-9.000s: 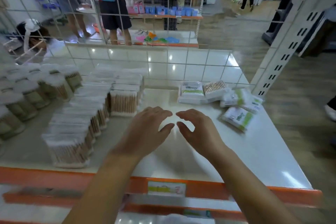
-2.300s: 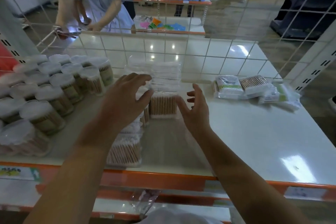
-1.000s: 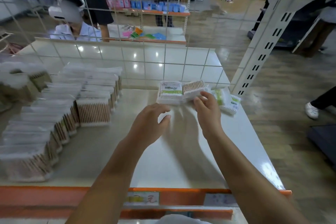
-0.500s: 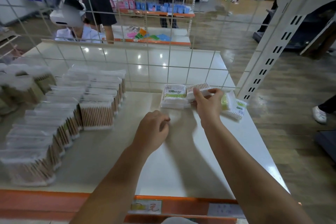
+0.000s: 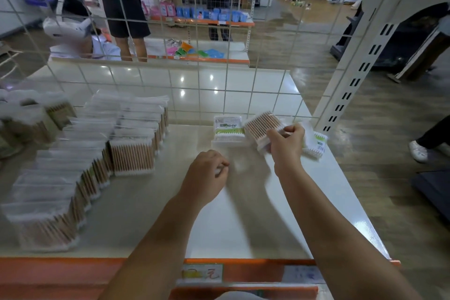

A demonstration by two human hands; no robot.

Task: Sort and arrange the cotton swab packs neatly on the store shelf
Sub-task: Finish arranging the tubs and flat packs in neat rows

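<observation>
- Cotton swab pack (image 5: 261, 126), wooden sticks showing, is tilted near the shelf's (image 5: 243, 226) back right corner, pinched in the right hand (image 5: 285, 145).
- A green-labelled pack (image 5: 227, 129) lies just beside it; another (image 5: 316, 145) sits at the right edge.
- Left hand (image 5: 207, 178) hovers mid-shelf, fingers curled, apparently holding nothing.
- Rows of packs (image 5: 131, 158) fill the left side.

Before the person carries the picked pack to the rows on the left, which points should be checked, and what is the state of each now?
1. Right hand grips the wooden-stick pack: ok.
2. Pack fully lifted off the shelf: cannot tell.
3. Left hand free to help, fingers curled, holding nothing: ok.
4. Bare shelf between the hands and the standing rows: ok.
5. Green-label pack beside it lies flat, undisturbed: ok.
6. Pack at the right edge safe from falling: cannot tell.
</observation>
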